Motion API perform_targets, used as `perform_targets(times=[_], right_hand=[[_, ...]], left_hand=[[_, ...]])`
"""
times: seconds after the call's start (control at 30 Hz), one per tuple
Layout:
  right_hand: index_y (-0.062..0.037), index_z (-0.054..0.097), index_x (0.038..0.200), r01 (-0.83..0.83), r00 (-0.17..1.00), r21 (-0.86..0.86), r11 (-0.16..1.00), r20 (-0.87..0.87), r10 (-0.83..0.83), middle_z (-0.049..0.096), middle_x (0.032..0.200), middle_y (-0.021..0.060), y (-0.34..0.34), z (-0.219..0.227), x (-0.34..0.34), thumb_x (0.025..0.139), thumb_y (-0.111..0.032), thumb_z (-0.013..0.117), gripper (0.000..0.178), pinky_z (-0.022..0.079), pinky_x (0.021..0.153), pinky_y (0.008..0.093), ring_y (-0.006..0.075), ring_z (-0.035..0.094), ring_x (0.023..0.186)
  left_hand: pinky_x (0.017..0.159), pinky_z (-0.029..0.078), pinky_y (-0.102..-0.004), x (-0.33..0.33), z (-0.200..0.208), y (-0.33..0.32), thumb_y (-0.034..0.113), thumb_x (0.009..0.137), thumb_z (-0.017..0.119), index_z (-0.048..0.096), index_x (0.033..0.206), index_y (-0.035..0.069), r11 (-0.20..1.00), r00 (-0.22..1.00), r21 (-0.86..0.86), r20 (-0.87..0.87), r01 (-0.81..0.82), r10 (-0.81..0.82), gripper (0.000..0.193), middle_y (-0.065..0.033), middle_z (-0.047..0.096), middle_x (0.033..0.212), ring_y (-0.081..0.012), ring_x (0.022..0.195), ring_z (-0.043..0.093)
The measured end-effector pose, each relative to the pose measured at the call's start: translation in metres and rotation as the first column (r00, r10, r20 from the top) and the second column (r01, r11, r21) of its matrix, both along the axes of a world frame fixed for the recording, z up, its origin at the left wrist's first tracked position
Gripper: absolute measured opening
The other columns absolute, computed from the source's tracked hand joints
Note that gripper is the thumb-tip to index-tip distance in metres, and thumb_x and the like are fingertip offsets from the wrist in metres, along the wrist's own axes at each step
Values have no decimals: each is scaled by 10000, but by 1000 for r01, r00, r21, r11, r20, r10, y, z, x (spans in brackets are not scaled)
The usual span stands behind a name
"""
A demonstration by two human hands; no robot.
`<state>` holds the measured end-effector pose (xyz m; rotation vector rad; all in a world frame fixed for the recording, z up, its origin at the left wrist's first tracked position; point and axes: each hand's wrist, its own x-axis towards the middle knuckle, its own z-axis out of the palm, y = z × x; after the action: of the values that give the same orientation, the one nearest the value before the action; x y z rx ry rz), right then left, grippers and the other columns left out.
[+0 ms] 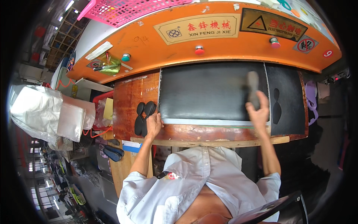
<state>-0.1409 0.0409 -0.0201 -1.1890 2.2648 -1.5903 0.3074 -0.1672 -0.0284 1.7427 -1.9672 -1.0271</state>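
- Now gripping a grey sole by its near end in the right hand, with the thumb on one side and fingers closed round the other!
- Pointing it away, toward the orange panel, over the right part of the black mat; too blurred to tell whether touching down or in the air.
- Across to the left hand: partly curled, with fingertips right at the mat's left edge, near its front corner; cannot tell whether grasping anything there.
- Just beside that hand, and partly hidden by it: black soles, lying side by side on the red-brown worktop.
- Out to the right, past the right hand: a lone sole, flat on the dark mat, well apart from the left-hand group.
- Up beyond the orange panel: a pink basket.
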Motion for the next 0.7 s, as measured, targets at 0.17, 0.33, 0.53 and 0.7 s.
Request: perform_targets(times=[0.17, 0.33, 0.53, 0.7], right_hand=[[32, 613, 1331, -275, 946, -12, 961, 173, 273, 572, 1406, 193, -99, -5, 145, 773, -107, 791, 602, 397, 1167, 458, 347, 489, 1338], [54, 621, 1314, -323, 941, 1, 946, 111, 321, 551, 1430, 237, -163, -11, 243, 789, -110, 795, 577, 406, 1146, 475, 379, 479, 1332], [64, 608, 1295, -211, 976, 39, 977, -38, 212, 520, 1428, 275, -206, -24, 303, 790, -85, 785, 555, 429, 1097, 504, 451, 483, 1284], [45, 579, 1325, -149, 982, 137, 979, -96, 163, 463, 1470, 273, -219, -30, 328, 805, -77, 771, 568, 394, 1115, 530, 460, 446, 1305]], left_hand=[[616, 558, -449, 5, 5, -12, 264, 1076, 570, 671, 782, -27, 990, 987, -48, 97, 134, -129, 427, -164, 688, 623, -305, 557, 713], [588, 546, -451, 10, -1, -15, 225, 1071, 571, 683, 795, -34, 983, 984, -57, 24, 177, -175, 394, -174, 680, 609, -319, 541, 701], [506, 545, -368, 14, 3, -20, 203, 1091, 558, 672, 822, -59, 971, 968, 23, -91, 239, -236, 393, -135, 680, 611, -215, 516, 706], [522, 551, -403, 18, 1, -22, 163, 1079, 548, 664, 853, -65, 962, 958, 21, -102, 272, -269, 341, -174, 688, 633, -268, 536, 714]])
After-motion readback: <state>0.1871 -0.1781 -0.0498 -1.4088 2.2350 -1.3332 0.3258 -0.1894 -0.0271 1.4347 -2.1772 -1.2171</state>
